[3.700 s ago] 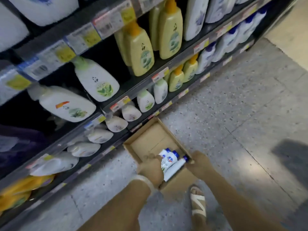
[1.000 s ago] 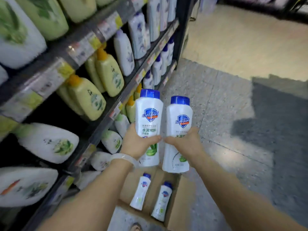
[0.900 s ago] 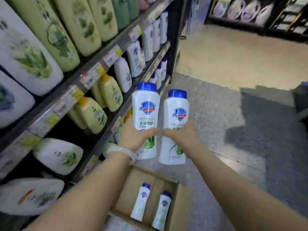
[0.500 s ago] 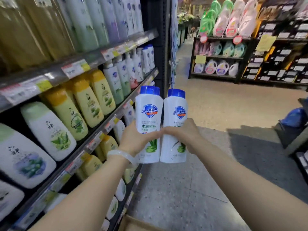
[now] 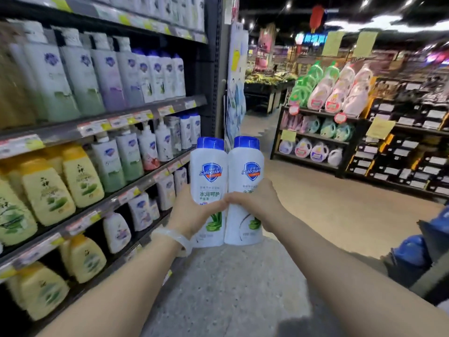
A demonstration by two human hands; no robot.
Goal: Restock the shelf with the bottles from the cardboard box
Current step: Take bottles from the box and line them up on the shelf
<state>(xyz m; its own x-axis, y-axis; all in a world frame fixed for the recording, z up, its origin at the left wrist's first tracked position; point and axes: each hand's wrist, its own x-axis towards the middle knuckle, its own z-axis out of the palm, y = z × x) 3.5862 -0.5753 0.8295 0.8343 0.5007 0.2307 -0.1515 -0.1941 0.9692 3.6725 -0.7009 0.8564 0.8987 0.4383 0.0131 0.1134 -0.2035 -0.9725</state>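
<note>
**Two bottles up in hand, shelf off to the left**

Head view: left hand (image 5: 192,212) wrapped around the left Safeguard bottle (image 5: 208,181), right hand (image 5: 255,203) wrapped around the right Safeguard bottle (image 5: 246,176). Both grips sit at mid-body. Both bottles are upright, blue caps on top, long axes vertical, sides touching each other. The thumbs meet in front at the seam between them. White wristband (image 5: 173,239) on the left wrist.

The key relation: the shelf unit (image 5: 136,115) runs along the person's left side, receding forward. The bottles are held out in the aisle, apart from it. The left hand and its bottle are the nearer pair to the shelf edge. Matching blue-capped white bottles (image 5: 190,132) stand at the far end of the middle tier, ahead and left of the hands, a bit higher than the grip. That looks like the likely slot, so the move is probably forward-left, staying upright. Yellow bottles (image 5: 80,176) fill the nearer shelf run.

Cardboard box is not in this view.
</note>
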